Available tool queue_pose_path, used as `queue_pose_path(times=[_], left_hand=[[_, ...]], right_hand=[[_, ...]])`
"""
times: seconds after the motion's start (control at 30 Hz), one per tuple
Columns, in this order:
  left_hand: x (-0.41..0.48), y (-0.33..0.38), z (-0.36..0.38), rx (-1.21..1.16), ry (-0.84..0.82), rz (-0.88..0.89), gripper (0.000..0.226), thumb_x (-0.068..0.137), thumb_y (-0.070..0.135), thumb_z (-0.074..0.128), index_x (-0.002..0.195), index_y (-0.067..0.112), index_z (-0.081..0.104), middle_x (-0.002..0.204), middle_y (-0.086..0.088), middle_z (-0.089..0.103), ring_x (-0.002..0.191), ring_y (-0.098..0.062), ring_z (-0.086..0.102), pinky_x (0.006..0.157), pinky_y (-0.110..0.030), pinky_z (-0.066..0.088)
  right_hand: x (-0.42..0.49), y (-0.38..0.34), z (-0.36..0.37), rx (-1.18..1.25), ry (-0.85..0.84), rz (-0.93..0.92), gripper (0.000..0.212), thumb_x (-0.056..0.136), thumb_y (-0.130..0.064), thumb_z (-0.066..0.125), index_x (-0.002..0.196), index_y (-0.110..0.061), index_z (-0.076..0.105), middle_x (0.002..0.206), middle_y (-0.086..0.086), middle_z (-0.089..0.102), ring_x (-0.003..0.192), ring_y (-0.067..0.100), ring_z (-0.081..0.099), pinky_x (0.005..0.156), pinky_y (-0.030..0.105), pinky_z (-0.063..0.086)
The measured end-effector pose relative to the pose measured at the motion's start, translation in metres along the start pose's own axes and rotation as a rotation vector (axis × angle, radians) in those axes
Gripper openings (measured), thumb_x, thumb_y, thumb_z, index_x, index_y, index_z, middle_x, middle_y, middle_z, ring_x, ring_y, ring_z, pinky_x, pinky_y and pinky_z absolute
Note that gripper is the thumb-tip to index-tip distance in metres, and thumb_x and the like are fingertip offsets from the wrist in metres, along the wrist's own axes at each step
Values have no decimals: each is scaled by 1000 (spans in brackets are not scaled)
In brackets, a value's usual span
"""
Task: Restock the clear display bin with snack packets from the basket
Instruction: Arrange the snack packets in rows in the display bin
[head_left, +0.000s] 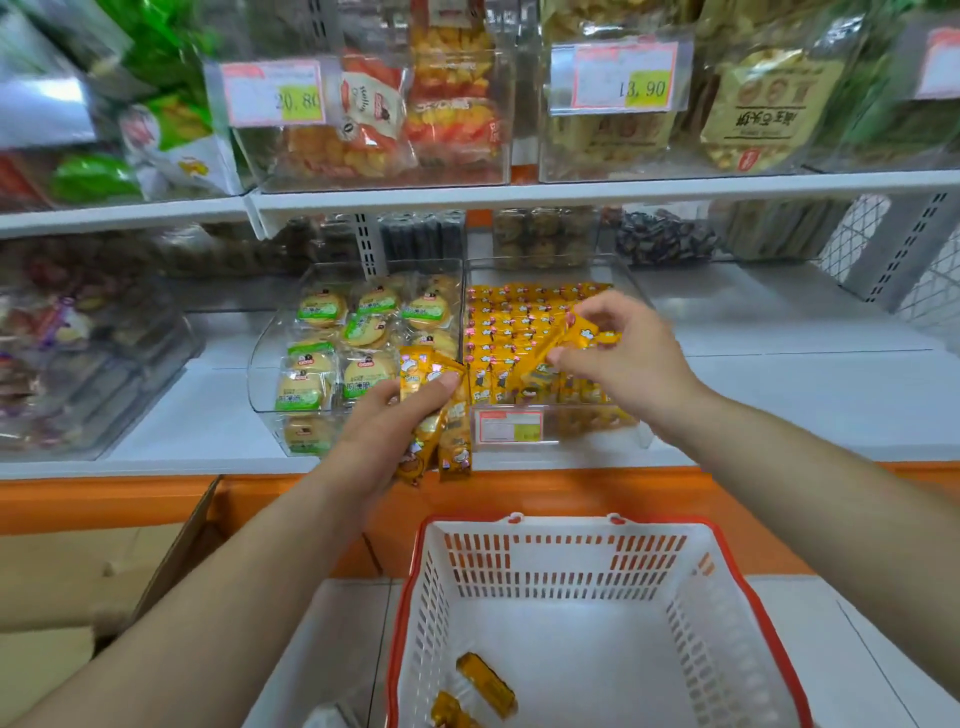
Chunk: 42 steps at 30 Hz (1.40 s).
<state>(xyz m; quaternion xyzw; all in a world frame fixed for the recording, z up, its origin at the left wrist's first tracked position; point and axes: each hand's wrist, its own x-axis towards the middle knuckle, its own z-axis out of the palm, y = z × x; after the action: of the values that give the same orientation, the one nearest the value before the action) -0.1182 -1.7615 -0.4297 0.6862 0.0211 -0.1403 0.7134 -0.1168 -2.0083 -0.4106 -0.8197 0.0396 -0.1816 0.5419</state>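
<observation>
Yellow foil snack packet (558, 340) is pinched by outstretched right hand (628, 364) over clear plastic display bin (631, 286); a bundle (441, 421) is gripped by left hand (384, 423). Far price tag (623, 75): 13.90.

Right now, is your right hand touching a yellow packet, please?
Touching. The head view shows the right hand pinching a yellow packet between thumb and fingertips over the clear bin.

This is a retail snack shop. White tiered shelving (519, 195) holds clear bins (506, 130) of packaged snacks, with printed price labels (623, 75) at 11 and 1 o'clock. A red-rimmed shopping basket (519, 522) stands at 6 o'clock.
</observation>
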Motion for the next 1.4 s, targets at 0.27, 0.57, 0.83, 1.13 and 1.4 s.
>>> queue_pose_path(times=[0.27, 0.57, 0.83, 1.13, 1.4], left_hand=[[5, 0, -25, -30, 8, 35, 124, 45, 73, 86, 149, 20, 45, 146, -13, 56, 130, -38, 56, 109, -58, 44], [3, -1, -35, 2, 10, 26, 119, 46, 73, 82, 146, 16, 48, 140, -13, 61, 124, -38, 61, 105, -58, 48], [-1, 0, -19, -57, 1, -42, 106, 58, 66, 85, 146, 18, 49, 136, -12, 64, 120, -35, 64, 104, -55, 51], [-10, -5, 23, -107, -103, -117, 66, 73, 53, 84, 123, 14, 69, 116, -19, 74, 102, -37, 74, 85, -52, 61], [-8, -2, 27, -55, -46, -92, 54, 79, 54, 78, 115, 14, 73, 105, -15, 77, 92, -28, 77, 81, -47, 63]], right_hand=[[60, 18, 81, -479, -166, -64, 51, 68, -29, 90, 114, -18, 70, 116, 1, 68, 92, 13, 57, 79, 24, 40], [58, 31, 101, -549, -278, 40, 28, 79, -24, 83, 103, -16, 72, 94, -1, 68, 88, 16, 62, 66, 23, 46], [-3, -14, 51, -201, -375, -16, 13, 90, -21, 69, 99, -30, 68, 78, -9, 69, 70, 7, 68, 57, 17, 51], [-64, -7, 36, 137, -435, 144, 71, 79, -25, 83, 134, -44, 43, 95, -19, 65, 76, -12, 66, 58, 7, 48], [-60, -1, 17, 305, -514, 276, 70, 78, -9, 82, 127, -50, 53, 105, 5, 63, 82, 24, 74, 64, 35, 58]])
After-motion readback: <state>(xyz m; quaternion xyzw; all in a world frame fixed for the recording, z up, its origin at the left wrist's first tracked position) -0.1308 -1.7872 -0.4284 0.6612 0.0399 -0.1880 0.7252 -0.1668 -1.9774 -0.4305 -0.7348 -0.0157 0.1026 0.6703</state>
